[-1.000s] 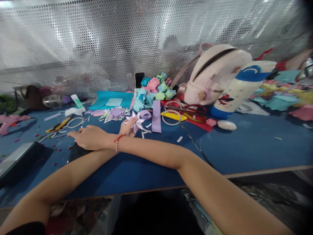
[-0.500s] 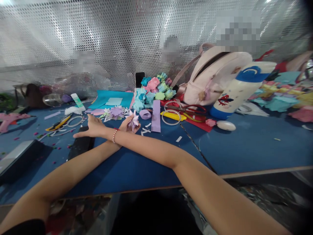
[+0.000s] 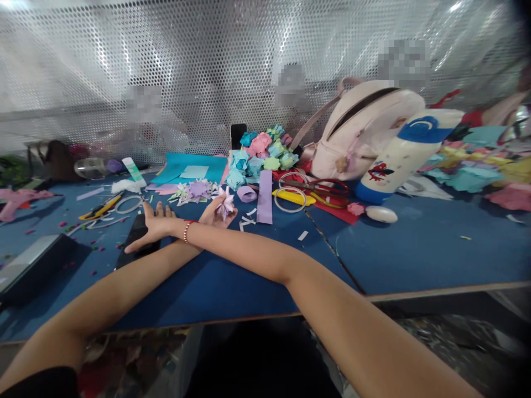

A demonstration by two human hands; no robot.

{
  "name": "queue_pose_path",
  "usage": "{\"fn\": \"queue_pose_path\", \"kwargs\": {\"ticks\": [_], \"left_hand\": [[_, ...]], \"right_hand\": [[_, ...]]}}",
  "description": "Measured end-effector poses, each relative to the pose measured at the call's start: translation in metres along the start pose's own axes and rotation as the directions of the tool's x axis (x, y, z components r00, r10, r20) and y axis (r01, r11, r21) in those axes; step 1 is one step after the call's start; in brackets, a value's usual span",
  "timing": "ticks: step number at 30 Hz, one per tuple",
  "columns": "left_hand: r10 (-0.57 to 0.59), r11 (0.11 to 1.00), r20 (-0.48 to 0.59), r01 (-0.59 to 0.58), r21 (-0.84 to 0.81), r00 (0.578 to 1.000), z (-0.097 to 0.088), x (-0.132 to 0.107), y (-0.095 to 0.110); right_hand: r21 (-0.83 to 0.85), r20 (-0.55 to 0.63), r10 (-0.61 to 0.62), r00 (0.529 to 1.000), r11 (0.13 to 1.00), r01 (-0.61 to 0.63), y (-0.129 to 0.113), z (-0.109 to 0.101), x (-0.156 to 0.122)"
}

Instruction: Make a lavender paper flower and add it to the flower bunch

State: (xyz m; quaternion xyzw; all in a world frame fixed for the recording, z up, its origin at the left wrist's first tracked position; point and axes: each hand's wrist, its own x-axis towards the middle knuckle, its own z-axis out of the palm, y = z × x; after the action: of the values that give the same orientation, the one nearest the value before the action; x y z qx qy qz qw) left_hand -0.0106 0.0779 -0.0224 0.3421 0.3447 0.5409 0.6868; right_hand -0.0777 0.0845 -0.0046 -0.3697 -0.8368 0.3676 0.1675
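Observation:
My arms cross, the right forearm lying over the left. My left hand (image 3: pixel 215 214) is closed around a light purple paper flower (image 3: pixel 225 205) with pointed petals. My right hand (image 3: pixel 154 225), a beaded bracelet at its wrist, reaches far to the left with thumb and fingers spread and nothing in it. Under it lies a black phone-like slab (image 3: pixel 131 243), partly covered. Behind the hands sits a pile of purple and green paper flowers (image 3: pixel 198 190). Right of my left hand are a purple paper roll (image 3: pixel 247 193), a purple paper strip (image 3: pixel 264 199) and white paper scraps (image 3: pixel 248 220).
A yellow cutter (image 3: pixel 102 207), a wire ring (image 3: pixel 128 205) and a glue stick (image 3: pixel 133 170) lie left. Pink glue gun (image 3: pixel 19 202) and dark box (image 3: pixel 35 265) are farther left. Crumpled paper flowers (image 3: pixel 261 152), a backpack (image 3: pixel 369 132) and a bottle (image 3: pixel 406 157) stand behind and right.
My right hand has turned and lowered over the black slab, its fingers spreading wider. The left hand keeps the paper flower in about the same place.

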Motion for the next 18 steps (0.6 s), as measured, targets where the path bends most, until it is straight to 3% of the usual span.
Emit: {"fn": "queue_pose_path", "kwargs": {"ticks": [7, 18], "left_hand": [[-0.107, 0.970, 0.047, 0.114, -0.213, 0.993, 0.0018, 0.0008, 0.0009], [-0.109, 0.961, 0.023, 0.111, -0.252, 0.994, -0.0013, 0.0051, -0.0032]], "right_hand": [[-0.132, 0.034, 0.067, 0.997, 0.989, -0.062, -0.0076, 0.0016, -0.0022], [-0.148, 0.020, 0.064, 0.998, 0.987, -0.061, -0.0080, 0.0016, -0.0038]]}}
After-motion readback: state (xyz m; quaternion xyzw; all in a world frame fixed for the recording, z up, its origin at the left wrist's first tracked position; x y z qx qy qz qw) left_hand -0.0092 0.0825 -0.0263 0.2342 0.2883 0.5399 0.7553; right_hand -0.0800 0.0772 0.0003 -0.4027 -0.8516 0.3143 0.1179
